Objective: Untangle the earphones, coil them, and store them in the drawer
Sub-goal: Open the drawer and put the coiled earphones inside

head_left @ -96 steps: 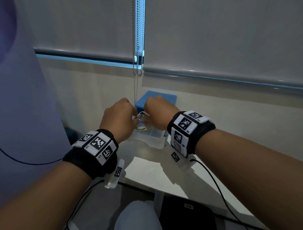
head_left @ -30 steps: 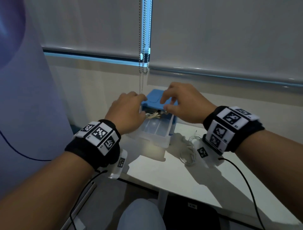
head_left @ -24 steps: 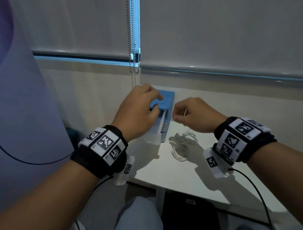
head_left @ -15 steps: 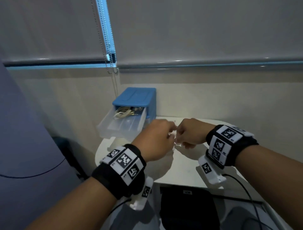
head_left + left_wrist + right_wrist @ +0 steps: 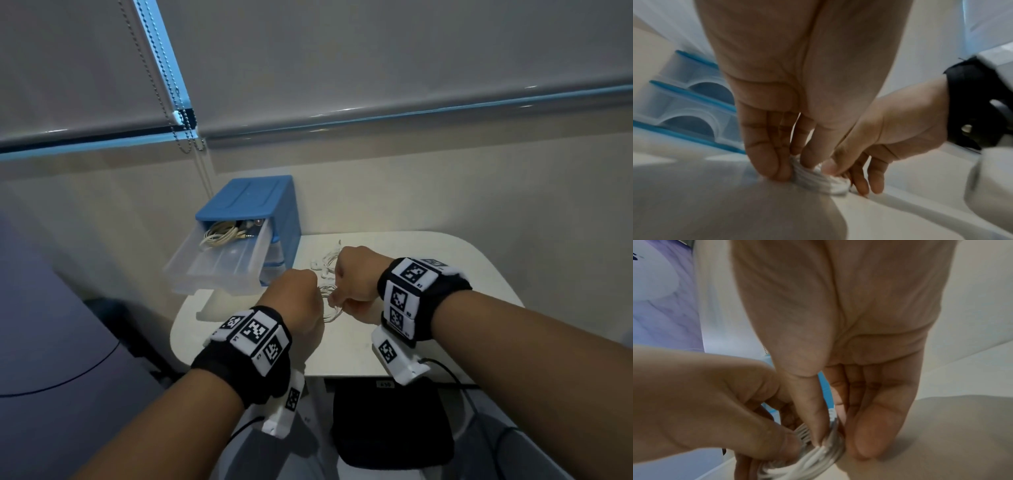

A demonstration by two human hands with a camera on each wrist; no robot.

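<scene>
Pale roller blinds fill the far wall above a small white table with rounded corners. At the table's far left stands a blue drawer unit, its top clear drawer pulled out toward the near left, with a coiled beige cable lying at its back. Just right of the drawer, both hands meet low over the tabletop on a bundle of white earphones. The left hand pinches the cord loops between thumb and curled fingers, and the right hand pinches the same bundle from the other side, thumb against fingertips. Loose cord and earbuds trail on the table just beyond the hands. Each wrist carries a black band with square-patterned markers. A dark chair seat shows below the table's near edge.
</scene>
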